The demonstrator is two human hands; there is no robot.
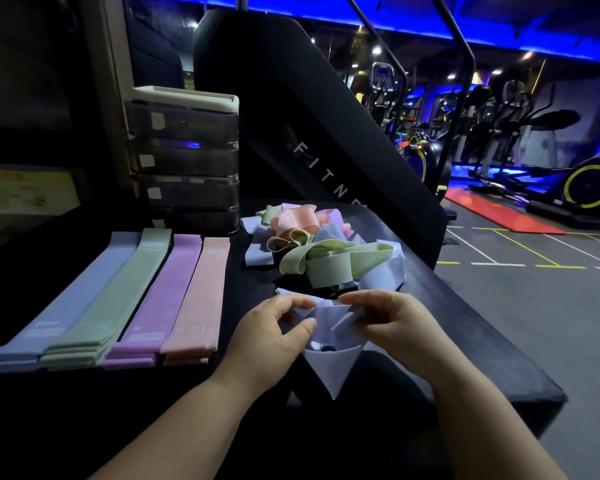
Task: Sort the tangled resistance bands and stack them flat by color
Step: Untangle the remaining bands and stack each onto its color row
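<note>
**While both hands pinched one pale blue band**

While the left hand and right hand hung over the black tabletop, each had its fingers curled, pinching the upper folds of a pale blue fabric loop band. Its lower fold hung in a point toward the near edge.

- Tangled pile of pastel bands: just behind the hands, near the table's right edge; grey floor beyond.
- Flat stacks at left, side by side, edges touching: pale blue, green, purple, pink.
- Bare strip of tabletop between pink stack and left hand.
- Smoky plastic drawer unit behind the stacks.
</note>
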